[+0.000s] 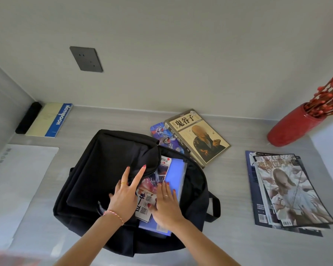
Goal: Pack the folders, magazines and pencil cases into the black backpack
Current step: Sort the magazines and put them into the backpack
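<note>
The black backpack (pixel 104 169) lies flat on the grey desk with its main opening unzipped. Inside the opening lie a magazine (pixel 152 181) and, under it to the right, a blue folder (pixel 176 175). My left hand (pixel 126 196) rests with straight fingers on the backpack's front flap at the edge of the opening. My right hand (pixel 164 206) presses flat on the magazine and folder inside the bag. A stack of magazines (pixel 284 191) lies to the right of the bag. A blue patterned pencil case (pixel 161 134) lies behind the bag, partly under a book.
A thick yellow book (pixel 198 135) lies behind the bag. A red vase (pixel 294 125) with red twigs stands at the back right. A blue-and-cream notebook (pixel 50 120) and a black bar lie at the back left. White sheets (pixel 17 181) lie left of the bag.
</note>
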